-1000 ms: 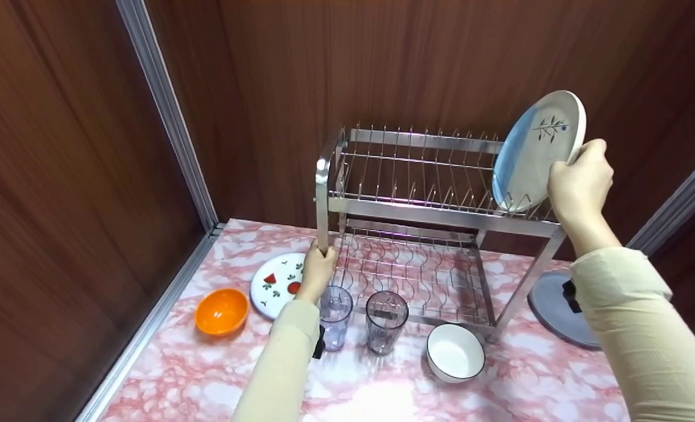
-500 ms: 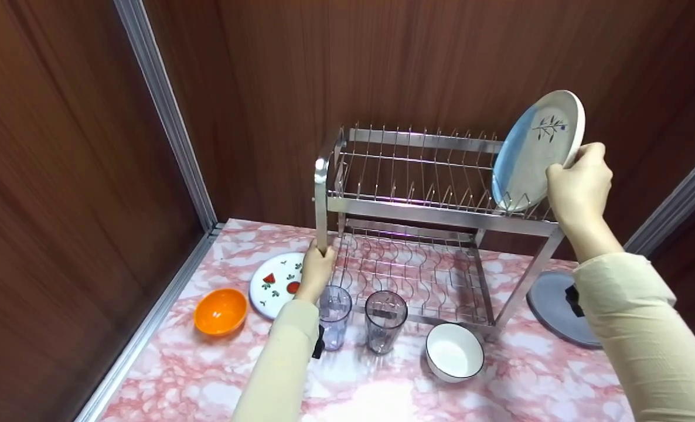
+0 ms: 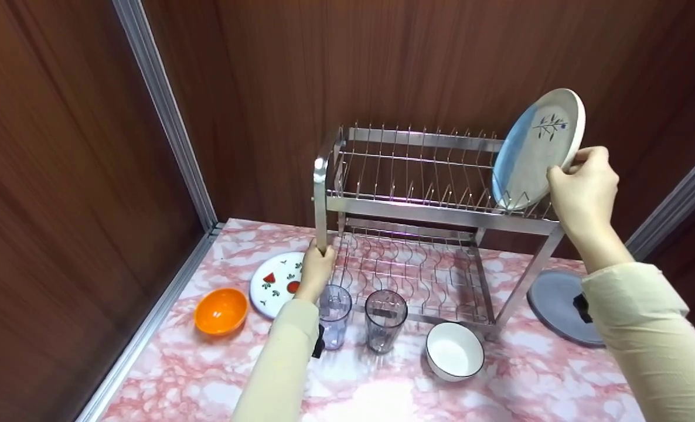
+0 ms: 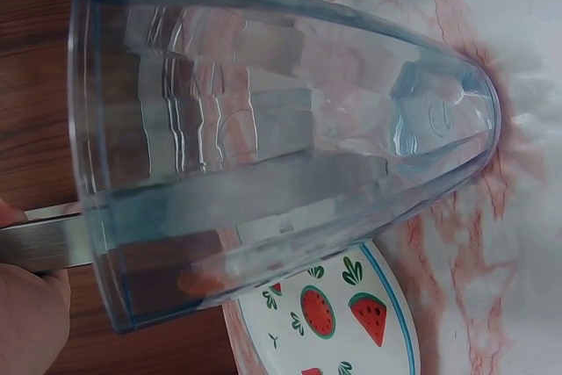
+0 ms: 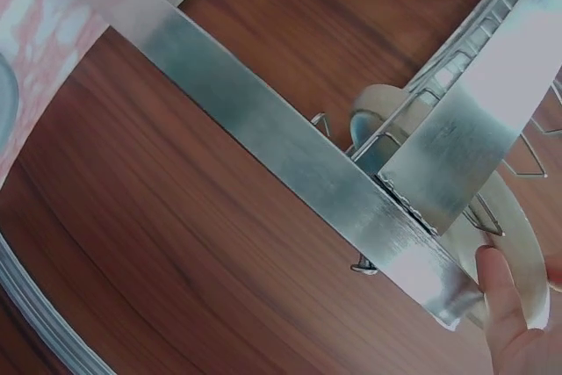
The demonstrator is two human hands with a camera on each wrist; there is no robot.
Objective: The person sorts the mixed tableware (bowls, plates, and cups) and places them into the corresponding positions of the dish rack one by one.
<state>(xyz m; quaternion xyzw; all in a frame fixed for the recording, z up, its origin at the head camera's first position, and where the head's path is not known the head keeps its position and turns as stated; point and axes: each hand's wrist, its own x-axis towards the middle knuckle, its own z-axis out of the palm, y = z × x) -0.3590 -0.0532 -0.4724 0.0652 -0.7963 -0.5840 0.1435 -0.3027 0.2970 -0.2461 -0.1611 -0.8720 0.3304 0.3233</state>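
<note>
In the head view my right hand [image 3: 586, 192] pinches the near edge of an oval plate [image 3: 540, 153], cream and blue with a leaf sprig. The plate stands upright, leaning a little, in the right end of the upper tier of a metal dish rack [image 3: 418, 211]. In the right wrist view the thumb [image 5: 500, 296] lies on the plate's face [image 5: 514, 217], near the rack's corner. My left hand [image 3: 317, 272] grips the rack's front left post [image 3: 320, 217]. Close by that wrist is a clear bluish tumbler [image 4: 263, 129], which fills much of the left wrist view.
A grey tumbler [image 3: 385, 322] and a white bowl [image 3: 455, 351] stand before the rack. On the left lie an orange bowl [image 3: 221, 312] and a watermelon-patterned plate [image 3: 274, 290]. A grey-blue plate [image 3: 558, 305] lies right, partly behind my sleeve. Wood panels surround the table.
My right hand has eased slightly right and down at the plate's rim, its fingers a little looser. The plate stays upright in the rack. My left hand has kept its grip.
</note>
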